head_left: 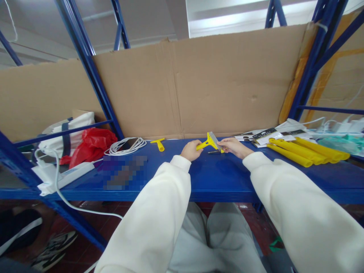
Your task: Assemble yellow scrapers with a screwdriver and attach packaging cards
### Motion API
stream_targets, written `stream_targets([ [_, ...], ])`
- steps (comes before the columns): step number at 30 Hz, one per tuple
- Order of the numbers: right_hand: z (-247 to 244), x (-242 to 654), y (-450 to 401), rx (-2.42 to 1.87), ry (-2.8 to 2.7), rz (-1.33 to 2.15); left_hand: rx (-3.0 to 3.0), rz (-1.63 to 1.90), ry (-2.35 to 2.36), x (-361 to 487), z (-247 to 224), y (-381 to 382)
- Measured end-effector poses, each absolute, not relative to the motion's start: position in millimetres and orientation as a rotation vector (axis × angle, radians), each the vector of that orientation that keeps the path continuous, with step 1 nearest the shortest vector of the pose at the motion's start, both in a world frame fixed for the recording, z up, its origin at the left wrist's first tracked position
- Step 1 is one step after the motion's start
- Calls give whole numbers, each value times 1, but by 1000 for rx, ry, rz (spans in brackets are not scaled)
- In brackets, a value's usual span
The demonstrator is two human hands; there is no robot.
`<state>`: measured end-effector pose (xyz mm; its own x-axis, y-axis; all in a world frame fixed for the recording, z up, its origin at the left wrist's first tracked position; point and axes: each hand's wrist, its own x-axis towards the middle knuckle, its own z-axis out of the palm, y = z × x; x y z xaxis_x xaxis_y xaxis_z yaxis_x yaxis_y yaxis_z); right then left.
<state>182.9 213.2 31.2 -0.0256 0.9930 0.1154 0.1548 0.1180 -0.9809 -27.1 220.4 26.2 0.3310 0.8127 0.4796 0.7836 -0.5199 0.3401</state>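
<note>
Blue metal shelf (218,184): runs beneath the scraper and out to both sides.
Left hand (192,150): closed round the scraper's handle.
Right hand (234,147): fingertips pinching the edge of its head.
Yellow plastic scraper with broad, grey-plated head (209,141): held between the hands, above the shelf.
Handling (judgement): steady the handle; keep right fingertips on flat faces, off any sharp edge; press evenly, without twisting.
Thin dark piece (213,152): just below the scraper's head; identity unclear.
Yellow T-shaped plastic part (159,144): left of the scraper.
Yellow plastic tubes (301,152): right of the scraper.
Brown cardboard panel (227,83): behind the scraper.
</note>
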Motion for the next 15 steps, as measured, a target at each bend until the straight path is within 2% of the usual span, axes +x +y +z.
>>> stream_targets([
  [15,29,185,212,-1214,-1454,986,2556,920,1483,-29,28,220],
])
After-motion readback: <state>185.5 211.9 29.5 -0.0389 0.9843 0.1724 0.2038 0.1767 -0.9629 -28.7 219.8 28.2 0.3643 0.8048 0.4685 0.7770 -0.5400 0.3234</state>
